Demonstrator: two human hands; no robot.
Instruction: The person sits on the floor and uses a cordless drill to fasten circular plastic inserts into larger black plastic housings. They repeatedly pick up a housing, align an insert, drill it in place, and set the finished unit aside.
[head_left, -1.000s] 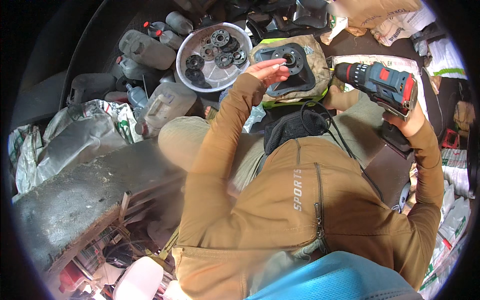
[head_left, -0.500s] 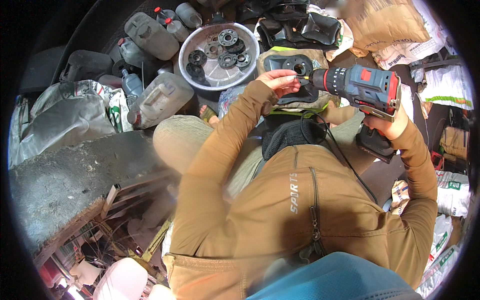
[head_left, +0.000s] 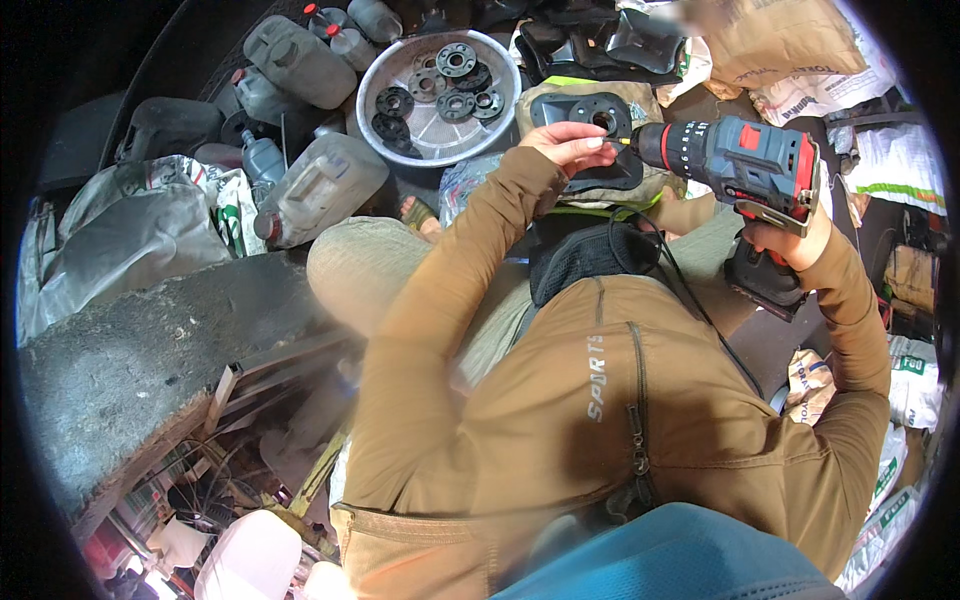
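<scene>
My right hand [head_left: 798,240] is wrapped round the handle of a blue-grey and red cordless drill [head_left: 742,160], held level with its chuck toward the left. My left hand [head_left: 572,148] pinches at the tip of the drill's thin yellowish bit [head_left: 624,141]. Whatever lies between those fingertips is too small to make out. Just beyond and beneath the bit, a black moulded part [head_left: 615,178] with a round holed flange [head_left: 600,113] rests on a beige sack [head_left: 648,108] between my legs.
A white perforated basin [head_left: 428,140] with several black flanges stands to the far left of the sack. Plastic jugs [head_left: 325,190] crowd the left, beside a concrete ledge [head_left: 140,350]. Black moulded parts [head_left: 590,60] and paper sacks [head_left: 785,40] lie at the back. A black cord [head_left: 690,290] crosses my lap.
The drill and my right hand have shifted slightly to the right, and my left hand has followed a little. Its fingers still pinch at the bit's tip.
</scene>
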